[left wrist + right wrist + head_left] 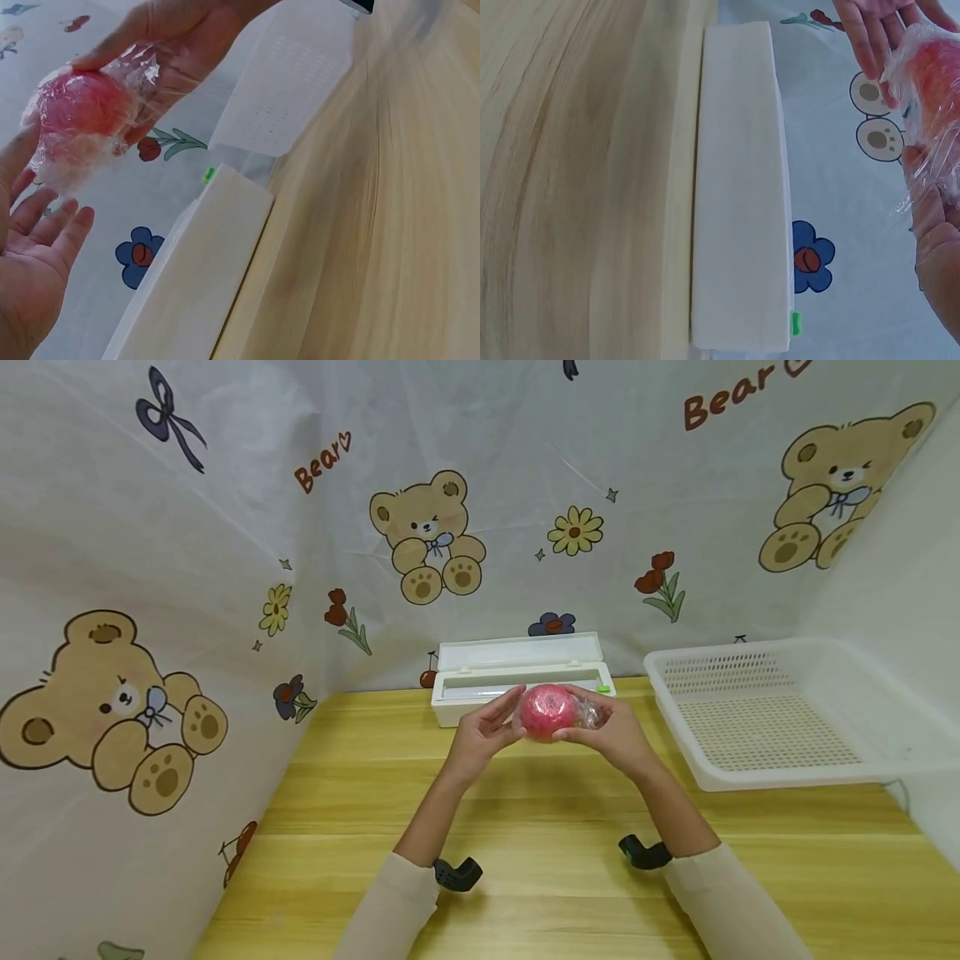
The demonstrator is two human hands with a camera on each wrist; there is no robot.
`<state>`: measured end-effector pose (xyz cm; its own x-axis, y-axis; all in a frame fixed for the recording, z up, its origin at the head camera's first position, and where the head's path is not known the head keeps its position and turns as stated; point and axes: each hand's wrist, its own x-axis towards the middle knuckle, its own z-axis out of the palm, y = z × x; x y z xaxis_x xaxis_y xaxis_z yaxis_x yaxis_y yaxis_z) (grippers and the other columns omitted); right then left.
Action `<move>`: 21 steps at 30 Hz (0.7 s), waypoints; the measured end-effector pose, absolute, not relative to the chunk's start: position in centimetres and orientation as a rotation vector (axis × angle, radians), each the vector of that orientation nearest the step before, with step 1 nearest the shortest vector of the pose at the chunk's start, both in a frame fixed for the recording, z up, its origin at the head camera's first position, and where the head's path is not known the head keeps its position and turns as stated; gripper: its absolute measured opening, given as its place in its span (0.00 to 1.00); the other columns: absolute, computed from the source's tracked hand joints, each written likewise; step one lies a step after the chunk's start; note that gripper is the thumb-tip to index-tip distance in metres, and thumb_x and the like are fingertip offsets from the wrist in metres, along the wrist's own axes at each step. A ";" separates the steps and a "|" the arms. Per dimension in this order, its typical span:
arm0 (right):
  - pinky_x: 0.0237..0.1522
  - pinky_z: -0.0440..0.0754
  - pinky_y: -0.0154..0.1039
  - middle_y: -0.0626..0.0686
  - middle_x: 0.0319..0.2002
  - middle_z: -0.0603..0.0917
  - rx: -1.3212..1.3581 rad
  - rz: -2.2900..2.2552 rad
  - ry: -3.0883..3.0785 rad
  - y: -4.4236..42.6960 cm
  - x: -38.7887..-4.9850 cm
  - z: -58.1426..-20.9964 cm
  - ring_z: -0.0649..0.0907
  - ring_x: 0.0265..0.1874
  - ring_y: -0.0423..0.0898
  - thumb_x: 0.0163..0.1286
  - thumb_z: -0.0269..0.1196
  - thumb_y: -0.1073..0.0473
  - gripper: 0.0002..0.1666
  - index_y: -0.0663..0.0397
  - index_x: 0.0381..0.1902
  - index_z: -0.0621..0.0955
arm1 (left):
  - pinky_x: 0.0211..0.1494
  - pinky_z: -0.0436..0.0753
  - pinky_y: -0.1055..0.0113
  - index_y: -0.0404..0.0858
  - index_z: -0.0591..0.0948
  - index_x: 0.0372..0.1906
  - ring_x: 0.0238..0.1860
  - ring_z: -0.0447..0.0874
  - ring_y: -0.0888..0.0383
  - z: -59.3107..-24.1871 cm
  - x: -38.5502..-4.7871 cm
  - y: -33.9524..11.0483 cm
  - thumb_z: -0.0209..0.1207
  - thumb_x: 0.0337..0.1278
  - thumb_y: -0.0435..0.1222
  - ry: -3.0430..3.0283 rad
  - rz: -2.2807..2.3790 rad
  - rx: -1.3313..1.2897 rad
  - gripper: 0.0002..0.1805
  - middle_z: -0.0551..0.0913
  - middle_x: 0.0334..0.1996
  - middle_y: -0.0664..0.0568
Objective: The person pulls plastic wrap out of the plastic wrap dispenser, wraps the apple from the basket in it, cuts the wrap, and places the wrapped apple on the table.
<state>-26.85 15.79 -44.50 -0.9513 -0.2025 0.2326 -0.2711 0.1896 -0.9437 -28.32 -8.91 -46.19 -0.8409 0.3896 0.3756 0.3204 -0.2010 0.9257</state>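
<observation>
A round pinkish-red fruit (548, 711), wrapped in clear cling film, is held above the table between both hands; its exact kind is unclear. My right hand (617, 732) grips its right side, thumb on the near side, where loose film (588, 714) bunches up. On the opposite side, my left hand (480, 739) touches the wrapped fruit with extended, spread fingers, as the left wrist view shows. Behind the hands stands a long white box (450, 714), its lid (517, 652) raised and a green slider (603, 689) at its right end.
To the right sits a white perforated plastic basket (750, 777) on the wood-grain table (540, 893). A bear-print cloth (517, 443) hangs behind and along the left side. Black camera mounts (459, 875) are worn on both wrists.
</observation>
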 end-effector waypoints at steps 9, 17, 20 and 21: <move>0.50 0.86 0.38 0.57 0.62 0.82 0.564 1.956 -2.357 15.5 -26.3 -44.1 0.83 0.55 0.54 0.59 0.78 0.53 0.39 0.51 0.68 0.78 | 0.56 0.83 0.58 0.36 0.76 0.68 0.62 0.81 0.47 -46.4 -27.9 -8.7 0.73 0.52 0.36 1.946 2.317 0.916 0.36 0.77 0.67 0.48; 0.51 0.86 0.38 0.54 0.63 0.81 0.551 1.955 -2.348 15.3 -26.4 -44.2 0.81 0.58 0.55 0.60 0.77 0.50 0.39 0.48 0.68 0.78 | 0.60 0.81 0.59 0.39 0.74 0.71 0.65 0.78 0.48 -47.1 -28.3 -8.5 0.69 0.56 0.39 1.962 2.336 0.945 0.36 0.75 0.69 0.49; 0.50 0.85 0.37 0.55 0.63 0.80 0.510 1.945 -2.348 15.3 -26.4 -44.1 0.79 0.59 0.55 0.60 0.77 0.50 0.39 0.47 0.69 0.78 | 0.63 0.79 0.59 0.42 0.69 0.75 0.70 0.73 0.49 -47.3 -28.6 -8.6 0.62 0.66 0.46 1.931 2.356 0.930 0.35 0.71 0.73 0.50; 0.50 0.85 0.38 0.55 0.64 0.80 0.487 1.941 -2.349 15.4 -26.4 -44.0 0.78 0.60 0.56 0.61 0.77 0.50 0.39 0.47 0.69 0.77 | 0.64 0.79 0.59 0.41 0.66 0.77 0.71 0.70 0.49 -47.3 -28.6 -8.6 0.55 0.73 0.48 1.895 2.369 0.909 0.33 0.69 0.74 0.50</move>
<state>-26.40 15.39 -44.03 -0.9487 -0.2048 0.2407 -0.2750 0.1593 -0.9482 -28.60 -8.60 -47.27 -0.8351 0.3246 0.4442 0.3621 -0.2836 0.8880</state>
